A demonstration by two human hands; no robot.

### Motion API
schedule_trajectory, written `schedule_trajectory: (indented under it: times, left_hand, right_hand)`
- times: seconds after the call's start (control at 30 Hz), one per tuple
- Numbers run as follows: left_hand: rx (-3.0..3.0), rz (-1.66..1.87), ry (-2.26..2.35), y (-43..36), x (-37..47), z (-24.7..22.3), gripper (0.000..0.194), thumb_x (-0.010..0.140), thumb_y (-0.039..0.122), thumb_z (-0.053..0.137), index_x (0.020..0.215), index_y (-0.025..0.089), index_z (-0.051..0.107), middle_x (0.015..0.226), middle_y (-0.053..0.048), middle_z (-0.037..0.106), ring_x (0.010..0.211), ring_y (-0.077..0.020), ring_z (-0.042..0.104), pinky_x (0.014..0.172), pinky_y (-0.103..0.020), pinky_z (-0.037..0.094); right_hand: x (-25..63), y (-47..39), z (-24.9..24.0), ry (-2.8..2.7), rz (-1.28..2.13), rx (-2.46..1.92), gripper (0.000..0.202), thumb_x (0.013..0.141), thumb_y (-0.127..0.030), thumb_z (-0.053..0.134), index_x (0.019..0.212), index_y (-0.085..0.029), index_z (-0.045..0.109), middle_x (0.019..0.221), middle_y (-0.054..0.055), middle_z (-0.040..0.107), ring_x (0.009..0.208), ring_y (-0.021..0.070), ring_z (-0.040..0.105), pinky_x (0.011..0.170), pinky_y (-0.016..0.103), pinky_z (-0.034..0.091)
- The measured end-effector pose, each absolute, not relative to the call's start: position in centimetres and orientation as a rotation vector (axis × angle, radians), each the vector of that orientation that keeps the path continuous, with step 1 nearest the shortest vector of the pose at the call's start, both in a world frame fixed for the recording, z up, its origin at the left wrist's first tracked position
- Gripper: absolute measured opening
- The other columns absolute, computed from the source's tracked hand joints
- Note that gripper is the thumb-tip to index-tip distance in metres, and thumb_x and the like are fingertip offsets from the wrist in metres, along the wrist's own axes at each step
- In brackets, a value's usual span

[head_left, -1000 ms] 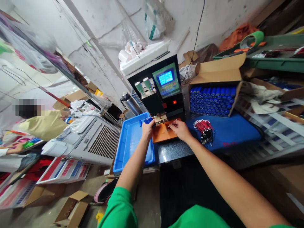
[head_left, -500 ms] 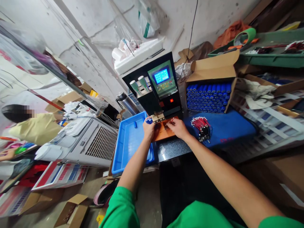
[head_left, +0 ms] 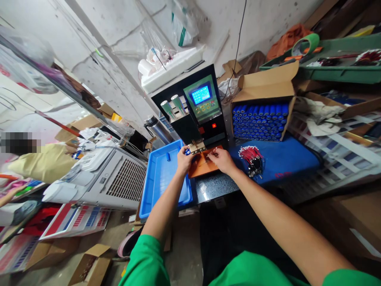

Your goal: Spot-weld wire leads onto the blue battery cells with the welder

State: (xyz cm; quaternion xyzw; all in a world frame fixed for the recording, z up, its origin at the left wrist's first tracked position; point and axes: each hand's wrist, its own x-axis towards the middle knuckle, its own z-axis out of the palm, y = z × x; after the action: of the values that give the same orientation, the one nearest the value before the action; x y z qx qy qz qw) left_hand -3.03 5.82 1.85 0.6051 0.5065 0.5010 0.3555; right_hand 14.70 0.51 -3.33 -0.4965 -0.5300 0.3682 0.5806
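Observation:
My left hand (head_left: 184,161) is closed on a blue cylindrical battery cell (head_left: 187,151), keeping it against the front of a black spot welder (head_left: 217,132) at its electrode tips. On the other side of the tips, the fingers of my right hand (head_left: 222,159) are pinched over an orange board (head_left: 200,171). A thin dark wire seems to run from them across the board; its ends are too small to make out. To the right lies a bundle of red and black wire leads (head_left: 252,161) with white plugs, on a blue mat (head_left: 287,159).
A blue tray (head_left: 145,194) at the left holds one blue cell (head_left: 168,157). An open carton (head_left: 264,85) packed with blue cells stands right of the welder. Behind the tray is a steel flask (head_left: 157,128). A person in yellow (head_left: 44,163) sits far left.
The view has shifted very slightly. My left hand has moved a little with the cell at the electrode tips, while my right hand keeps its pinch in nearly the same spot.

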Motion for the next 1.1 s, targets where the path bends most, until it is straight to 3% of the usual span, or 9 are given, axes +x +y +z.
schedule_trajectory:
  times: [0.57, 1.1]
  left_hand:
    - [1.537, 1.344, 1.306, 5.9, -2.98, 1.23, 0.044, 0.055, 0.028, 0.085, 0.094, 0.019, 0.066, 0.092, -0.002, 0.068, 0.088, -0.0183, 0.062, 0.085, -0.028, 0.046]
    - [1.485, 1.354, 1.266, 5.24, -3.08, 1.5, 0.054, 0.054, 0.028, 0.084, 0.104, 0.02, 0.067, 0.105, -0.005, 0.069, 0.098, -0.0216, 0.063, 0.091, -0.033, 0.048]
  right_hand:
    - [14.82, 0.29, -2.6, -1.26, 0.827, -1.198, 0.017, 0.082, -0.033, 0.062, 0.075, -0.019, 0.066, 0.073, 0.005, 0.07, 0.069, 0.0196, 0.065, 0.063, 0.028, 0.046]
    - [14.73, 0.52, -3.18, -1.238, 0.835, -1.18, 0.018, 0.082, -0.037, 0.062, 0.076, -0.02, 0.066, 0.075, 0.006, 0.071, 0.072, 0.0211, 0.066, 0.063, 0.028, 0.048]
